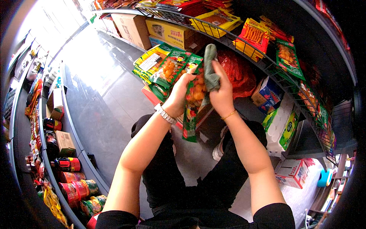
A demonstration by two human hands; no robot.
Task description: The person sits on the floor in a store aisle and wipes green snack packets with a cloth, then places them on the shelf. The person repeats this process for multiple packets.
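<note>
My left hand (180, 90) holds a green snack packet (196, 94) by its left edge, thumb on top; the packet hangs between my knees. In my right hand (223, 91) is a bunched grey-green cloth (211, 67), held against the packet's right side. Both cloth and hand are slightly blurred. Just beyond my left hand lies a pile of green and yellow snack packets (167, 67). The pile seems to rest on a box with a red edge (151, 94), mostly hidden by packets and arm.
At right a wire-fronted shelf (228, 33) holds red and yellow packets (253, 37). Below it stand cartons (167, 31), a red bag (237, 74) and a pack of paper rolls (281, 128). Another shelf (74, 134) with jars and tubs (77, 190) lines the left, across a grey tiled floor (114, 83).
</note>
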